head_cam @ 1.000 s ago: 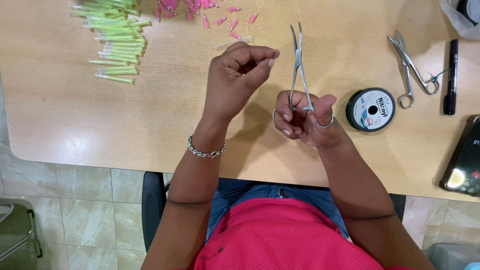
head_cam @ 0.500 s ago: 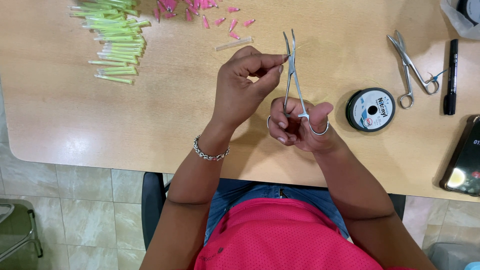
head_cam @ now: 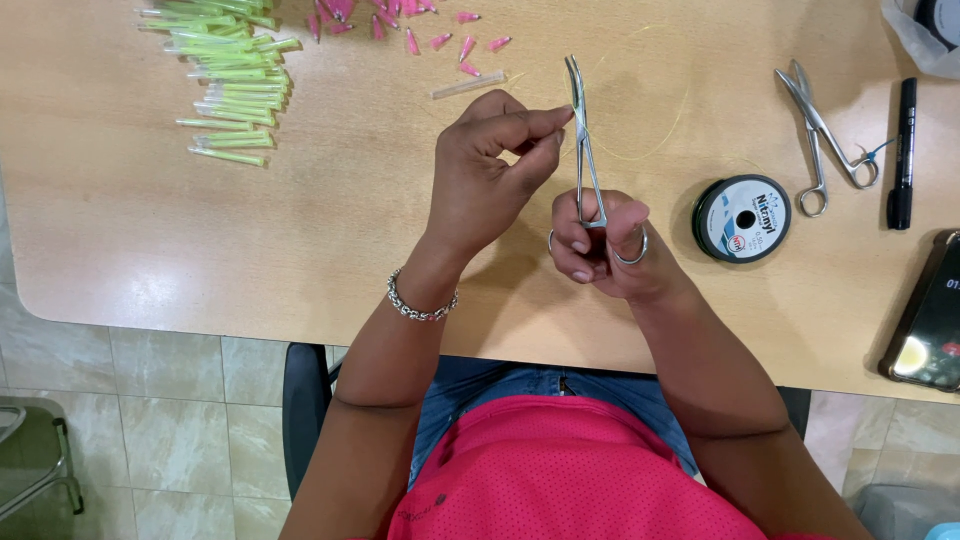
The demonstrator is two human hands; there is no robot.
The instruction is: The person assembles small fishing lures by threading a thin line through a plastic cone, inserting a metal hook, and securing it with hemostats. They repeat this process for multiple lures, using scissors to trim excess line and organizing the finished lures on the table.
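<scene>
Fingers: left hand pinches thumb and forefinger tight at the tip of the slim steel forceps; whatever sits between them is too fine to make out. Right hand has its fingers through the ring handles, curled snug around them.
Forceps: upright at centre frame, tips pointing to the top edge, blades looking closed or nearly so.
Thread: thin pale yellow line arcs across the table right of the forceps; I cannot tell if it runs into the pinch.
Spool: round black reel of line lies flat just right of the right hand, apart from it.
Done so far, by my read: heap of pale green tubes at upper left and scattered pink cone caps along the top look sorted, not assembled.
Left to do, by my read: one clear tube lies alone above the left hand, untouched.
Spare tools: second steel scissor-clamp and black marker pen rest at upper right.
Table: light wooden tabletop.
</scene>
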